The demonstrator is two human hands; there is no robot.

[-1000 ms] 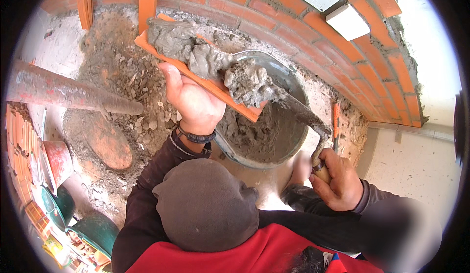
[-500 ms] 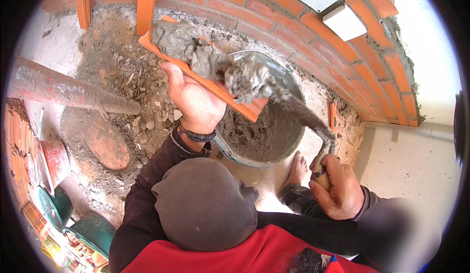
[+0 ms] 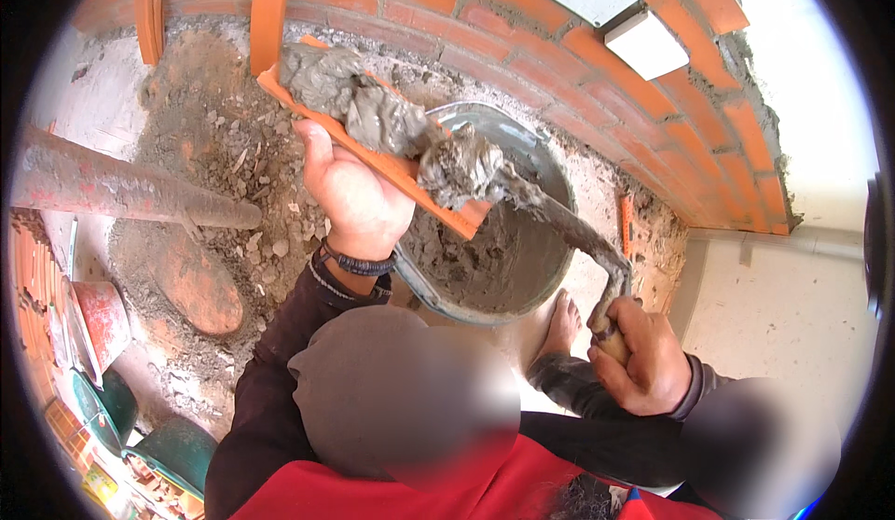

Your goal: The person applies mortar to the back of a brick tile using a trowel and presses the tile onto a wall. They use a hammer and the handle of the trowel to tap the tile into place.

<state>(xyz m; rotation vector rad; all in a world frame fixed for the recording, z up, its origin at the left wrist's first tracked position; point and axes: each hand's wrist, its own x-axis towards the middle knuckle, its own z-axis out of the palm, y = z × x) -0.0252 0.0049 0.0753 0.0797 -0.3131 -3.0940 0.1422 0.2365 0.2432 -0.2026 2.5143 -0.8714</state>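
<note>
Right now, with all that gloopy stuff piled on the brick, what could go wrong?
Wet mortar sits in lumps on the orange brick, so some might slide off, perhaps into the tub. The left hand holds the brick from beneath, so it could tip if the right hand pushes the trowel too hard. A bare foot is near the tub, so dropped mortar might splat on it.

A brick (image 3: 396, 167) is hiding the left hand's (image 3: 359, 198) fingers, mortar (image 3: 382, 119) the trowel's (image 3: 580, 234) tip; blur is partly masking the cap (image 3: 354, 385).
</note>
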